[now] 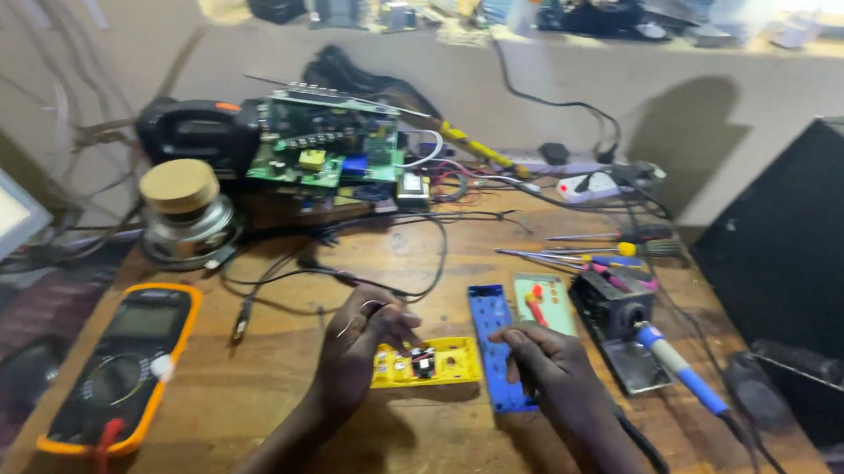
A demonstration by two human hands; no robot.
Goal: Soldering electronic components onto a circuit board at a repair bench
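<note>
1. The left hand (358,347) rests on the worn, scratched wooden table (425,448), its fingers curled together and pinching a thin, shiny strand of wire (355,317) that loops just above the knuckles.
2. Just right of those fingertips, touching them, lies a small yellow circuit board (432,361), a flat rectangle studded with tiny dark and white parts.
3. The right hand (552,368) lies palm down, fingers bent and close together; whether they grip anything cannot be told. Its fingertips rest on a long blue plastic casing (494,348), a ribbed, narrow strip lying just right of the yellow board.
4. Beyond the right fingers sits a pale green flat panel (549,302) with red marks.
5. To the right of that hand, a soldering iron (678,363) with a smooth blue handle leans in a dark metal stand (616,318).
6. Well left of the left fingers lies a multimeter (126,364), orange rubber rim around a dark face.
7. Far beyond both hands stand a green circuit board (329,144) and a round speaker magnet (183,210).
</note>
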